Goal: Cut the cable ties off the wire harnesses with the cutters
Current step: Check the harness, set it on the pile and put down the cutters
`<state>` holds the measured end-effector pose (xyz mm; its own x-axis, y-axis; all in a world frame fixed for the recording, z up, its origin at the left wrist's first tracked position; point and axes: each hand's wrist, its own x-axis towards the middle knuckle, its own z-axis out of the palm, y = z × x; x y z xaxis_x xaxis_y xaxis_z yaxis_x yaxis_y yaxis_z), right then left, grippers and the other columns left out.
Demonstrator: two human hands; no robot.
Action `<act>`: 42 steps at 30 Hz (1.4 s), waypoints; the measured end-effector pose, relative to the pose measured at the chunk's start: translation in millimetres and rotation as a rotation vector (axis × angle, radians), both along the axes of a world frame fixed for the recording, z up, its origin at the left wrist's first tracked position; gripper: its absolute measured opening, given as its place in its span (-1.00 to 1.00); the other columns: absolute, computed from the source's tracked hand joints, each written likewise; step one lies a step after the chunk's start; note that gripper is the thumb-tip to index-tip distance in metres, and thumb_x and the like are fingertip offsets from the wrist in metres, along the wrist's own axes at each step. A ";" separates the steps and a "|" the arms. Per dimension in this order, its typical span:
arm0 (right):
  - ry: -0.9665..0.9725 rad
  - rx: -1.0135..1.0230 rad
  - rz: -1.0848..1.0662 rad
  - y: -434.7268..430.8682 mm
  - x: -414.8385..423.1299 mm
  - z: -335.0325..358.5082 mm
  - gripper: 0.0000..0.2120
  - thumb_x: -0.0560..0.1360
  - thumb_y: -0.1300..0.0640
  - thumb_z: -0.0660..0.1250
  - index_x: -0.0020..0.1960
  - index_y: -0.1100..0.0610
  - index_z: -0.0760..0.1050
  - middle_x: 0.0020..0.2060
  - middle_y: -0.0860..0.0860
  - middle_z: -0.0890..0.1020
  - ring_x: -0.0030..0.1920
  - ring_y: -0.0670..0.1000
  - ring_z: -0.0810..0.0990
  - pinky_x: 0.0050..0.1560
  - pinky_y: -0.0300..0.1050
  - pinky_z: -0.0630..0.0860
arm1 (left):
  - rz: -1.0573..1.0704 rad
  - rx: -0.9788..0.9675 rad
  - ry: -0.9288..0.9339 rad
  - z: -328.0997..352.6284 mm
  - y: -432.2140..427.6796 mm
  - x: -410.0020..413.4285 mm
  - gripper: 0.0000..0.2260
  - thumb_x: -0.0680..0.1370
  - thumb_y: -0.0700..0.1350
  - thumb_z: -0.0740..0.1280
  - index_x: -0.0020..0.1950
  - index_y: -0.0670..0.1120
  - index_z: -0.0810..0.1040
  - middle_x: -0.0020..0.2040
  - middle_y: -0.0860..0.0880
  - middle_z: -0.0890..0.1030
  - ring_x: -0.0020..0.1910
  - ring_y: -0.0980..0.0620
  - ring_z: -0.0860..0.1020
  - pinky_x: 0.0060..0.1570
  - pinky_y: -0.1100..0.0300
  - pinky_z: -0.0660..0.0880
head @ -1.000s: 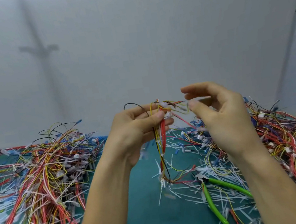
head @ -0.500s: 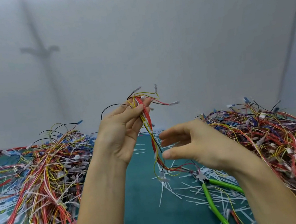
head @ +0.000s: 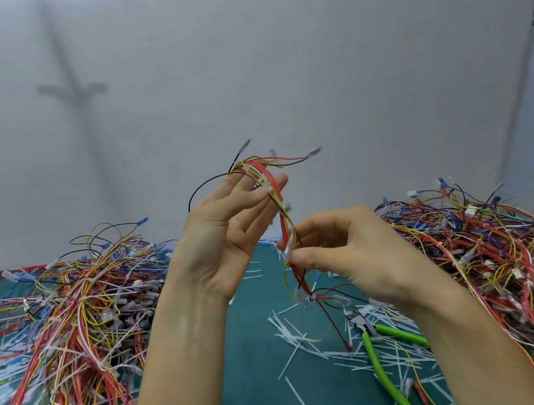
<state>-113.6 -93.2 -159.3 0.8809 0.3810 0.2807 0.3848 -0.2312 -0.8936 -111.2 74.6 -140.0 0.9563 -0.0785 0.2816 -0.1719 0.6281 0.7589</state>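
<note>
I hold one wire harness of red, yellow and black wires upright in mid-air above the green mat. My left hand holds its upper part between thumb and fingertips, palm toward me. My right hand pinches the bundle lower down, at a whitish piece on the wires, between thumb and forefinger. The harness's lower end, with a white tie, hangs below my right hand. The green-handled cutters lie on the mat under my right forearm, in neither hand.
A big heap of harnesses covers the left of the green mat, and another heap covers the right. Cut white tie pieces litter the middle. A grey wall stands behind.
My left hand has lifted the harness higher and turned palm toward me. My right hand dropped from the harness's top, then came up and pinched the bundle lower down.
</note>
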 end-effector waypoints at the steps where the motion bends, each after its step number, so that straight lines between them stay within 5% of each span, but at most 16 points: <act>1: -0.004 0.023 -0.007 0.0 -0.6 1.1 -0.88 0.48 0.30 0.44 -0.04 0.13 0.69 -0.17 0.07 0.73 -0.21 -0.09 0.68 -0.19 -0.38 0.53 | 0.017 0.016 0.007 0.3 -0.4 -0.3 -0.51 0.35 -0.35 0.35 0.29 -0.27 0.49 0.19 -0.10 0.64 0.11 -0.06 0.66 0.01 0.22 0.61; 4: -0.029 0.091 -0.046 1.3 -0.8 2.0 -0.85 0.50 0.29 0.41 -0.04 0.07 0.68 -0.20 0.00 0.73 -0.24 -0.12 0.68 -0.23 -0.34 0.56 | 0.080 0.058 0.025 0.5 -3.8 -0.6 -0.50 0.30 -0.31 0.39 0.25 -0.27 0.49 0.21 -0.13 0.64 0.01 -0.06 0.69 -0.09 0.21 0.63; 7: -0.007 0.183 -0.056 4.0 -1.4 2.1 -0.85 0.52 0.27 0.40 -0.06 0.04 0.66 -0.18 0.00 0.74 -0.21 -0.03 0.72 -0.15 -0.22 0.64 | 0.075 0.052 0.051 0.0 -6.5 0.1 -0.37 0.34 -0.30 0.39 0.41 -0.25 0.33 0.22 -0.12 0.64 -0.01 -0.09 0.69 -0.05 0.15 0.64; 12: 0.143 0.323 0.105 0.4 -3.7 3.4 -0.84 0.56 0.25 0.32 0.11 0.21 0.61 -0.09 0.11 0.74 -0.16 0.12 0.74 -0.18 -0.14 0.65 | 0.077 -0.012 0.040 -0.6 -7.8 -0.6 -0.19 0.36 -0.32 0.39 0.54 -0.27 0.09 0.15 -0.13 0.67 -0.06 -0.05 0.70 -0.23 0.20 0.63; 16: 0.232 0.274 0.246 -5.3 -5.4 5.3 -0.70 0.54 0.09 0.29 0.18 0.22 0.60 -0.02 0.15 0.73 -0.08 0.19 0.73 -0.09 -0.17 0.63 | 0.137 -0.102 0.076 -2.2 -1.6 4.1 -0.36 0.47 -0.37 0.33 0.51 -0.33 0.18 0.14 -0.11 0.67 -0.07 0.02 0.70 -0.27 0.30 0.60; 21: 0.256 0.281 0.311 -9.0 -0.1 1.9 -0.73 0.50 0.16 0.34 0.17 0.20 0.63 0.01 0.18 0.71 -0.09 0.15 0.71 0.16 0.06 0.58 | 0.193 -0.222 0.142 -5.3 3.5 9.6 -0.47 0.48 -0.41 0.32 0.44 -0.34 0.29 0.13 -0.19 0.67 -0.05 -0.03 0.70 -0.25 0.27 0.61; 24: 0.274 0.355 0.360 -10.0 1.7 1.3 -0.74 0.45 0.17 0.39 0.13 0.14 0.66 0.01 0.15 0.72 -0.15 0.07 0.71 0.05 -0.05 0.61 | 0.182 -0.212 0.200 -5.5 4.6 10.6 -0.70 0.42 -0.38 0.36 0.16 -0.33 0.54 0.10 -0.17 0.68 -0.13 0.02 0.71 -0.25 0.30 0.60; 29: 0.322 0.490 0.367 -9.8 6.3 -1.2 -0.72 0.45 0.20 0.37 0.14 0.11 0.67 0.03 0.11 0.72 -0.20 -0.01 0.69 -0.09 -0.13 0.63 | 0.194 -0.206 0.227 -6.8 5.5 11.2 -0.93 0.49 -0.30 0.37 -0.06 -0.22 0.62 -0.04 -0.09 0.72 -0.21 0.10 0.70 -0.28 0.33 0.60; 42: 0.352 0.502 0.241 -9.3 14.4 -7.0 -0.73 0.38 0.24 0.39 0.06 0.19 0.69 -0.05 0.15 0.73 -0.19 0.04 0.70 -0.05 -0.19 0.61 | 0.214 -0.200 0.211 -4.7 5.3 9.1 -0.96 0.51 -0.25 0.37 -0.06 -0.14 0.59 -0.14 -0.01 0.73 -0.26 0.12 0.69 -0.30 0.33 0.60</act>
<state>-99.2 -102.5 -166.3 0.8592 0.4765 0.1866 0.0389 0.3027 -0.9523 -102.1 79.9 -144.7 0.9839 0.1659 0.0658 -0.1678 0.7343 0.6577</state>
